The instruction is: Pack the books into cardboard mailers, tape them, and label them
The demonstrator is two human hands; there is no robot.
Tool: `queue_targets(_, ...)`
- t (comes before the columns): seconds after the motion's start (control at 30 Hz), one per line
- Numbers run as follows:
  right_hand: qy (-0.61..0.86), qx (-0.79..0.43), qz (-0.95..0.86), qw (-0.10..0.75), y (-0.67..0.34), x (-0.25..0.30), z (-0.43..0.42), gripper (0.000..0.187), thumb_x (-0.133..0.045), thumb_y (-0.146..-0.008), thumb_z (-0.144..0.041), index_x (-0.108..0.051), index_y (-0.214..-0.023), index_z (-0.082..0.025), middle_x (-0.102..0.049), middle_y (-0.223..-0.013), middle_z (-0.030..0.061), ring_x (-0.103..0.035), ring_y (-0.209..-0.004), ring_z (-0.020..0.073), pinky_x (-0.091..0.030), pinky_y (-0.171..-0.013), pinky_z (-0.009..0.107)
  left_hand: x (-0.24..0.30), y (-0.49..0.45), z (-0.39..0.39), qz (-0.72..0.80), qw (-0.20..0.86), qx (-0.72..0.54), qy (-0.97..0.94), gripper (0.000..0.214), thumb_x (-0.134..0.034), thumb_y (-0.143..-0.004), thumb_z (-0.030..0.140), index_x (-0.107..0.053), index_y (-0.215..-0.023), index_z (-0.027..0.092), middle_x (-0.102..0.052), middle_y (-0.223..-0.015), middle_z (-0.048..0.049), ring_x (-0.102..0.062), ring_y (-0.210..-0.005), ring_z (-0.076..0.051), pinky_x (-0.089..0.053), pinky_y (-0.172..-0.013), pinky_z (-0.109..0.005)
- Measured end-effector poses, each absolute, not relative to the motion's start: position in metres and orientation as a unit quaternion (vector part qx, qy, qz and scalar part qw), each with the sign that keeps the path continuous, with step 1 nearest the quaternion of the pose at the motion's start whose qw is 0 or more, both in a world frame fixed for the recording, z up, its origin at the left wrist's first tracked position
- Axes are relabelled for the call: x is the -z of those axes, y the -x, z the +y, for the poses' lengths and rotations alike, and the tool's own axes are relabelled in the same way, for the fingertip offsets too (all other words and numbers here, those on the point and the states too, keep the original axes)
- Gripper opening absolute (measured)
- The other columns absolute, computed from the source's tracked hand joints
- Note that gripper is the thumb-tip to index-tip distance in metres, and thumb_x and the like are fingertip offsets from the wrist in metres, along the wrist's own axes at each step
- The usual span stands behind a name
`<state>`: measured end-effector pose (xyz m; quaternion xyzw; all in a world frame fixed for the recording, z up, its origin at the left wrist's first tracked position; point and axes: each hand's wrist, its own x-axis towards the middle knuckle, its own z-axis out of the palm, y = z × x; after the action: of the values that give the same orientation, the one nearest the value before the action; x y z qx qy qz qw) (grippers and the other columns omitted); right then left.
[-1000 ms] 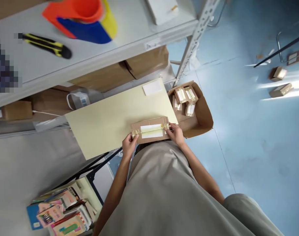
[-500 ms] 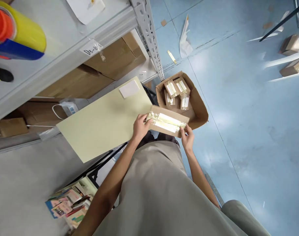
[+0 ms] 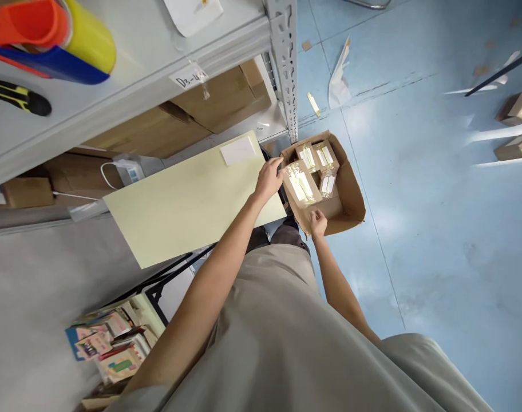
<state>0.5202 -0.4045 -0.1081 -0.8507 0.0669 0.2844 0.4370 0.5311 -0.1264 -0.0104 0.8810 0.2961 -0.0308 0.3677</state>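
A flat taped cardboard box with a white label lies tilted inside an open carton, over its left part. My left hand is at the carton's left rim, beside the flat box's upper left end. Its fingers are bent and slightly apart, with nothing seen between them; whether a fingertip touches the box I cannot tell. Over the carton's near side, my right hand has its fingers curled together, just below the flat box and apart from it. Several small labelled boxes sit deeper in the carton.
A pale yellow board bearing a white card lies left of the carton. Grey shelving stands behind, holding a tape roll and a cutter. Torn paper and other boxes are on the right.
The flat box has gone from between both hands down into the carton. My left hand moved up and right to the rim; my right hand drew away from the box, its fingers curled in.
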Motion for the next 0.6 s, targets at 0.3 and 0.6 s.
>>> queue_targets(0.3, 0.828, -0.358, 0.006, 0.433, -0.484, 0.088, -0.425, 0.061, -0.065, -0.085, -0.078, -0.078, -0.079, -0.019, -0.082, -0.075, 0.0103, -0.078, -0.076, 0.0291, -0.064, -0.076, 0.038, -0.025, -0.358, -0.166, 0.427, 0.452, -0.064, -0.780, 0.040, -0.059, -0.108, 0.028, -0.073, -0.144, 0.021, -0.073, -0.153, -0.0139, -0.069, -0.143, -0.027, -0.057, -0.123, -0.046)
queue_targets(0.6, 0.770, -0.352, -0.185, 0.499, -0.457, -0.013, -0.345, 0.061, -0.070, -0.094, -0.078, -0.080, -0.092, -0.018, -0.085, -0.092, 0.0122, -0.081, -0.093, 0.0296, -0.065, -0.092, 0.043, -0.053, -0.239, -0.213, 0.476, 0.507, -0.168, -0.699, 0.034, -0.062, -0.108, 0.038, -0.076, -0.134, 0.023, -0.078, -0.144, -0.0120, -0.075, -0.134, -0.027, -0.060, -0.119, -0.047)
